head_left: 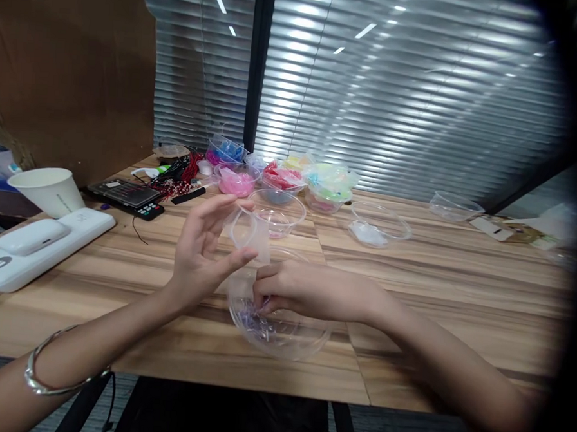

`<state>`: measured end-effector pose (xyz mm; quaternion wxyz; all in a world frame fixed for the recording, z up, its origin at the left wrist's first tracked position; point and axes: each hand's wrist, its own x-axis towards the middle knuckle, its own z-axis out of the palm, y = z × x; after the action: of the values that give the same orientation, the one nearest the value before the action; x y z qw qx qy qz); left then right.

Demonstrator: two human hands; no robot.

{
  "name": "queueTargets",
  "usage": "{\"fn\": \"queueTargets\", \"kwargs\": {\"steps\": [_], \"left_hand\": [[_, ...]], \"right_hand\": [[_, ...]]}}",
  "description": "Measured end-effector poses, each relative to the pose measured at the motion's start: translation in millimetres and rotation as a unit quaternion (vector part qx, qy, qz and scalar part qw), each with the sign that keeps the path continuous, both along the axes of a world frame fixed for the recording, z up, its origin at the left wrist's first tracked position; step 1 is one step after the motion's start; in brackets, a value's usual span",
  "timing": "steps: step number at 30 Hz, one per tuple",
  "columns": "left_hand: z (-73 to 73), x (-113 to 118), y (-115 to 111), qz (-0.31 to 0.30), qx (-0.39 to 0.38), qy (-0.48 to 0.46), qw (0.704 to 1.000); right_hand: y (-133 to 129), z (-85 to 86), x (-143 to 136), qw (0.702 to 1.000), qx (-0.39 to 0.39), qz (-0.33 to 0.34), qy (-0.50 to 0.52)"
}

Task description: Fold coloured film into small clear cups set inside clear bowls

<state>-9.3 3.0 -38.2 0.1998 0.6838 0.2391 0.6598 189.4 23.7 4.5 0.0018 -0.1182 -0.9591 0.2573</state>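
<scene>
My left hand is raised above the table with thumb and fingers curved around a translucent plastic piece that has a round, ring-like end. Whether this is a small cup or a pouch I cannot tell. In a large clear plastic bowl near the table's front edge lies a tangle of purple shiny shreds. My right hand reaches over that bowl, its fingertips pinched together at the shreds. The fingers partly hide what they grip.
Behind stand clear bowls with pink, red and green contents. A clear bowl and another with white material are nearer. Left are a paper cup, white charger, black device and wires.
</scene>
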Motion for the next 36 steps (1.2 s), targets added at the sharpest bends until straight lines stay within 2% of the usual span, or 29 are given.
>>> {"fn": "queueTargets", "kwargs": {"steps": [4,12,18,21,25,27,31,36], "left_hand": [[1.5,0.0,-1.7,0.022,0.002,-0.007,1.000],[4.6,1.4,-5.6,0.043,0.085,0.004,0.995],[0.8,3.0,-4.3,0.091,0.063,-0.044,0.993],[-1.4,3.6,-5.9,0.066,0.040,-0.047,0.996],[-1.4,2.8,-10.3,-0.028,0.023,-0.001,0.999],[-0.9,2.1,-11.4,-0.054,0.014,0.022,0.998],[-2.7,0.6,-9.7,-0.041,-0.003,0.047,0.998],[-6.7,0.4,-6.8,-0.037,-0.042,0.113,0.992]], "right_hand": [[5.1,9.7,11.2,1.000,0.006,-0.018,-0.012],[11.9,16.1,13.1,0.999,0.014,-0.036,-0.004],[18.0,17.8,11.8,0.998,-0.037,-0.043,-0.032],[20.5,19.3,13.0,0.998,-0.055,-0.036,-0.016],[23.8,22.5,14.5,0.998,-0.050,-0.039,0.002],[26.2,23.9,15.8,0.998,-0.044,-0.045,0.014],[29.9,26.5,20.6,0.997,-0.022,-0.052,0.060],[25.0,35.7,25.7,0.982,0.051,-0.091,0.157]]}}
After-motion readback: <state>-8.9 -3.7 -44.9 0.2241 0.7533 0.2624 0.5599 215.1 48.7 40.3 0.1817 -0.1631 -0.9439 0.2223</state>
